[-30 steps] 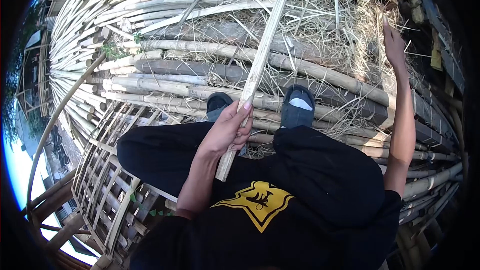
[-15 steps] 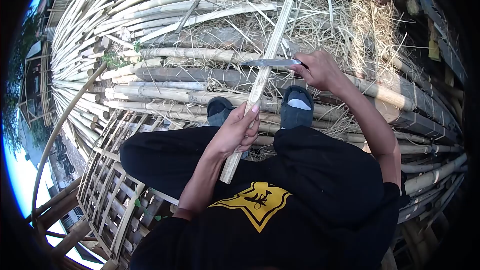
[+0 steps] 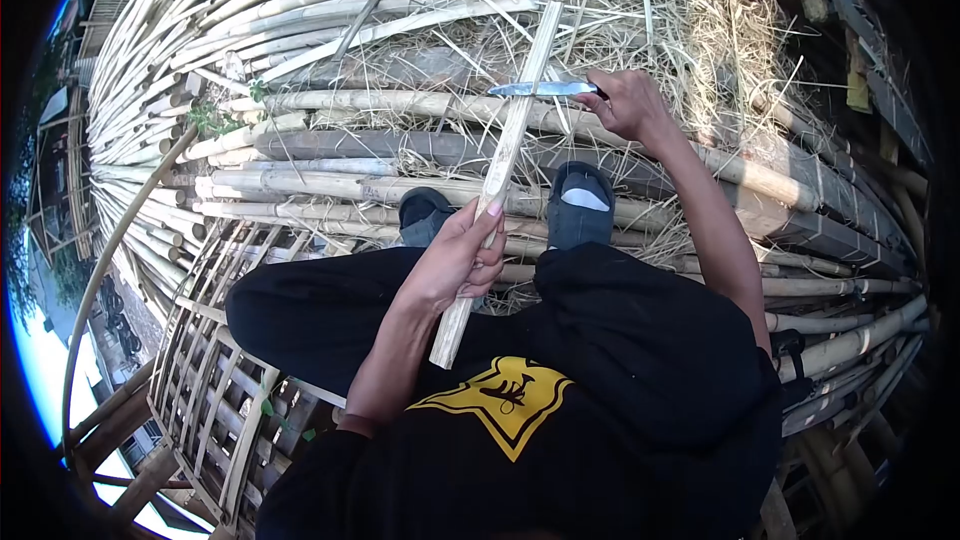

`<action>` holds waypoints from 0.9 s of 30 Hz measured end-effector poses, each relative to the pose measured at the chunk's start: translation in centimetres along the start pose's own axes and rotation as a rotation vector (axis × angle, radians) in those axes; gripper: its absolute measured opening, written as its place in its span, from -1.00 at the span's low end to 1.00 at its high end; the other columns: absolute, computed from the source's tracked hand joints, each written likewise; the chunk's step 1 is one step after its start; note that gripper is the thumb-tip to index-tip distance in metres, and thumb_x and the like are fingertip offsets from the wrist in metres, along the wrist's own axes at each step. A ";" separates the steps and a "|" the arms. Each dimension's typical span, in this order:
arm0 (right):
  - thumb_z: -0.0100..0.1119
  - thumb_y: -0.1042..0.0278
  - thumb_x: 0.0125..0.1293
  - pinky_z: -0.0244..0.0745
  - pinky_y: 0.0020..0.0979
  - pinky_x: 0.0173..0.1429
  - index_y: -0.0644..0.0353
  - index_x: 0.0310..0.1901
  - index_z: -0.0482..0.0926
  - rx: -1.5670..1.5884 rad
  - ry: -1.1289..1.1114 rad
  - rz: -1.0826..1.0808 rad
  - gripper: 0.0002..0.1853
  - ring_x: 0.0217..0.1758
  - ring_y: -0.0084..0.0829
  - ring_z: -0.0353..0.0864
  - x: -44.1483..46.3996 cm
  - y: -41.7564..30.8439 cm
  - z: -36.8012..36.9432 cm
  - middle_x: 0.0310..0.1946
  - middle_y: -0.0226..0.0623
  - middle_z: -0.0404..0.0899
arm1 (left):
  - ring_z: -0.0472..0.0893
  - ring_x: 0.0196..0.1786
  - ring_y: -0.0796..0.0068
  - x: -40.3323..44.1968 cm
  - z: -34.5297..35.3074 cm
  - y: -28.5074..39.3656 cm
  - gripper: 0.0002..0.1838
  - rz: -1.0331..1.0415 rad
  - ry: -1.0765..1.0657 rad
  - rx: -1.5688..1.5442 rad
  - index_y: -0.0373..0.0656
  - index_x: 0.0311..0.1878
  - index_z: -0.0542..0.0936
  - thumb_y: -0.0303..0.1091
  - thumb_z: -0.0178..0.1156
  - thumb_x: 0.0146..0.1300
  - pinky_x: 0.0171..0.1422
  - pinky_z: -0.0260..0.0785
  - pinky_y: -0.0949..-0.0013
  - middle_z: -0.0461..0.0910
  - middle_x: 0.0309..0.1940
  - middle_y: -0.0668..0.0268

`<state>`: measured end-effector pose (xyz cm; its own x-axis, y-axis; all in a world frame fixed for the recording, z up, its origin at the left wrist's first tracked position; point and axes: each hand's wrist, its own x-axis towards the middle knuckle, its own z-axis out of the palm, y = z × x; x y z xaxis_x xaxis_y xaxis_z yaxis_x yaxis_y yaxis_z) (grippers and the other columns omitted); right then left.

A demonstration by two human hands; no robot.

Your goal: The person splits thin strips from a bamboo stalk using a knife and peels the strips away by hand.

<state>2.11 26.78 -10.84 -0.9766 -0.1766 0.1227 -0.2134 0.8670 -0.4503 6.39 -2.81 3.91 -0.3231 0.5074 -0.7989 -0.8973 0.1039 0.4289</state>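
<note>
My left hand [image 3: 455,258] is wrapped round the lower part of a flat, pale bamboo strip [image 3: 509,145], which slants up and away from my lap. My right hand [image 3: 628,105] grips a knife [image 3: 545,89] by its dark handle, most of which the fingers hide. The shiny blade points left and lies across the strip's upper part, well above my left hand. Below the strip's lower end is the yellow print on my black shirt.
Bamboo poles [image 3: 330,100] cover the ground, with shavings [image 3: 735,50] strewn over them. A woven bamboo lattice [image 3: 215,380] stands at the lower left. My two shoes [image 3: 580,215] rest on the poles. More poles [image 3: 850,355] lie at the right.
My right hand has come in from the far right with the knife, whose blade now crosses the strip. Since the last earlier frame, blade and right hand have moved slightly up the strip.
</note>
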 end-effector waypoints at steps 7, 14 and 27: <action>-0.21 -0.36 0.37 0.40 -0.17 -0.53 0.14 -0.46 0.50 0.006 -0.013 0.194 -0.35 -0.68 -0.15 0.49 1.2 2.2 -0.8 -0.78 -0.21 0.42 | 0.00 -0.79 0.77 -2.3 0.1 0.3 -0.78 -0.028 -0.012 -0.058 -0.04 -0.20 0.31 -0.13 -0.12 0.52 -0.80 -0.19 0.61 0.07 -0.70 0.53; -0.27 -0.05 0.50 0.38 -0.20 -0.48 0.27 -0.37 0.55 0.006 0.105 0.868 -0.44 -0.62 -0.21 0.53 2.0 11.2 -5.3 -0.63 -0.18 0.54 | 0.00 -0.81 0.74 -6.7 -1.4 -0.7 -0.77 -0.088 -0.133 -0.061 -0.07 -0.19 0.29 -0.13 -0.13 0.52 -0.80 -0.18 0.60 0.06 -0.72 0.50; -0.10 -0.03 0.49 0.13 -0.30 -0.47 0.28 -0.35 0.38 0.568 0.105 0.380 -0.54 -0.61 -0.46 0.19 -0.3 -3.3 -6.7 -0.70 -0.27 0.28 | 0.04 -0.85 0.72 -2.4 -1.4 0.9 -0.60 0.128 0.023 -0.062 -0.09 -0.24 0.36 0.04 -0.22 0.52 -0.85 -0.09 0.59 0.10 -0.75 0.51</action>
<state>3.26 27.12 -3.48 -0.9848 0.1622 -0.0628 0.1339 0.4765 -0.8689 5.91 -5.15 5.59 -0.4422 0.4936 -0.7489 -0.8649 -0.0135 0.5018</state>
